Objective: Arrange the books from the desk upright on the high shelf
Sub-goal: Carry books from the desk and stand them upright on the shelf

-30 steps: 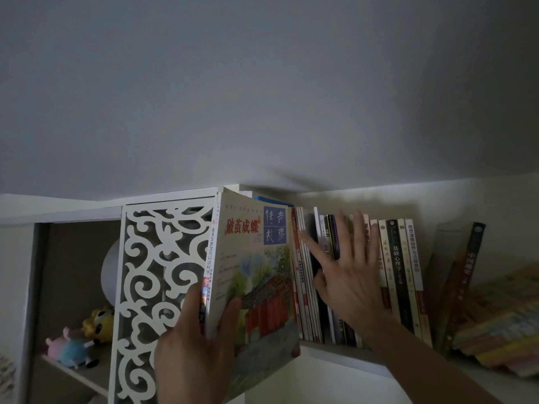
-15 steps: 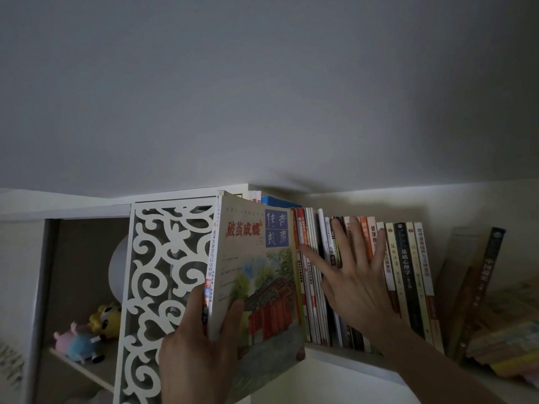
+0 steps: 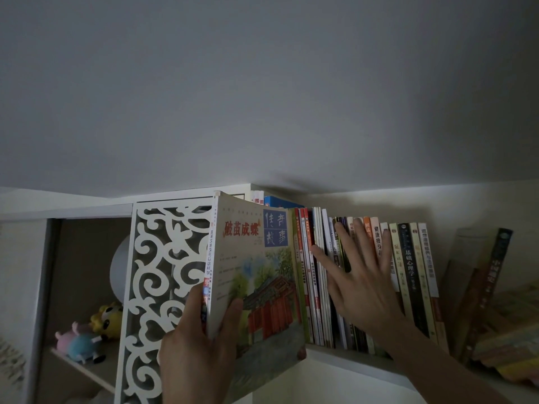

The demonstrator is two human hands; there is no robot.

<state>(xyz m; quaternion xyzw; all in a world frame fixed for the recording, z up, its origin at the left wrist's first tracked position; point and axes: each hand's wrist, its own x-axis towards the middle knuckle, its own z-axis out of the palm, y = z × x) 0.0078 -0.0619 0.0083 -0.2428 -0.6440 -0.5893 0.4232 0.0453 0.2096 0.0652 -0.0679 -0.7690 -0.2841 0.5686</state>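
The left hand [image 3: 198, 345] grips the lower spine of an illustrated book [image 3: 256, 275], held upright at the left end of the high shelf [image 3: 350, 358]. The right hand [image 3: 361, 275] presses flat, fingers spread, against the row of upright books [image 3: 414, 275] beside it.

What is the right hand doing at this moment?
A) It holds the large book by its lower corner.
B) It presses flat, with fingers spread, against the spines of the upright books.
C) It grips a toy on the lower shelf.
B: the right hand lies open with spread fingers on the row of upright books, while the left hand holds the large book.
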